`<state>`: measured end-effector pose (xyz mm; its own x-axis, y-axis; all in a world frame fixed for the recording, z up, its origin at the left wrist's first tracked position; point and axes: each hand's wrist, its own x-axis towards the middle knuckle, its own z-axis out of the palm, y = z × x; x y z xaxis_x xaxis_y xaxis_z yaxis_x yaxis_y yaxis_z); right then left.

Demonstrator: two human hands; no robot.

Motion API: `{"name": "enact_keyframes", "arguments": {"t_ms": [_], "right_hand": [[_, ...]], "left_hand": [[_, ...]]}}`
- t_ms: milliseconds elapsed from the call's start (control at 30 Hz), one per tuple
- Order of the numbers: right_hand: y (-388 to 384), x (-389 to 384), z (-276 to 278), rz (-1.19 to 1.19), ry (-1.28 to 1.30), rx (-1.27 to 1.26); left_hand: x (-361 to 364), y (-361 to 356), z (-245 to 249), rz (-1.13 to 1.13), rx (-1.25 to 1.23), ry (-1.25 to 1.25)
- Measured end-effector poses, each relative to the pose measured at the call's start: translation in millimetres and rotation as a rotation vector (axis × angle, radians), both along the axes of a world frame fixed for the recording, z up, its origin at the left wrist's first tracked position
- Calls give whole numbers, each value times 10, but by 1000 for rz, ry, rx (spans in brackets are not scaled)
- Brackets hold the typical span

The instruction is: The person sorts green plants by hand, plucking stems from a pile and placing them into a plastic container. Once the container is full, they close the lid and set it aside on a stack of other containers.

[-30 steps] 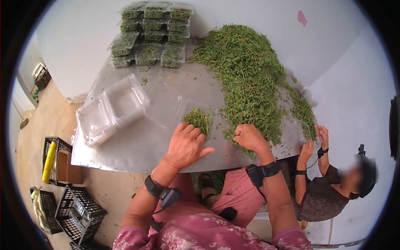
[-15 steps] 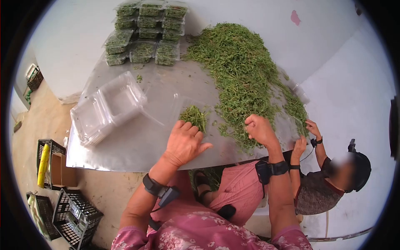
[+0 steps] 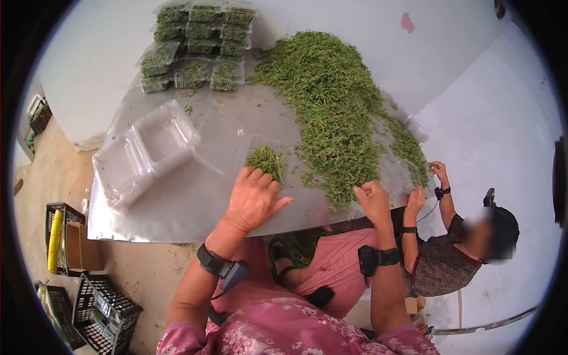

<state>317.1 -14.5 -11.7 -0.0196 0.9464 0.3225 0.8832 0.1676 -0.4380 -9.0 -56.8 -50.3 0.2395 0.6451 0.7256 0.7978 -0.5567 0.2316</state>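
Pulling my right hand (image 3: 374,201) nearer, clenched, off herb pile (image 3: 331,100); left hand (image 3: 254,198) resting flat, released, beside small herb clump (image 3: 264,161).

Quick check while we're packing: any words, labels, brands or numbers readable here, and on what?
No text can be read in this view.
Filled clamshell packs: no labels show.
Empty clamshell containers: plain clear plastic.
Wrist devices: black, any marking too small to read.
Pink mark on the wall: a blotch, not a sign.
Crates on the floor: contents too small to read.
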Motion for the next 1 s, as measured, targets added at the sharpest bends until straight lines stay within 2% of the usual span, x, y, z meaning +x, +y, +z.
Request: {"name": "enact_keyframes", "arguments": {"t_ms": [133,333,433,533,633,733,833,933,1000], "right_hand": [[-56,-44,-147,-94,-176,-244],[20,68,-271,13,47,-119],[-51,-118,-34,40,305,-228],[5,-193,-53,34,188,-209],[-62,-336,-39,108,-50,-205],[-49,-366,-191,147,-199,-67],[-10,-347,-283,217,-113,-63],[29,-325,-330,265,-138,14],[39,-343,-210,206,4,-98]], "left_hand": [[-6,-7,3,6,-31,25],[-2,3,12,4,-4,0],[1,-19,19,19,-15,23],[13,-8,17,15,-19,23],[18,-6,7,16,-23,24],[14,5,12,18,-11,19],[16,-2,15,20,-19,31],[15,5,17,20,-18,39],[9,7,9,21,-7,34]]}}
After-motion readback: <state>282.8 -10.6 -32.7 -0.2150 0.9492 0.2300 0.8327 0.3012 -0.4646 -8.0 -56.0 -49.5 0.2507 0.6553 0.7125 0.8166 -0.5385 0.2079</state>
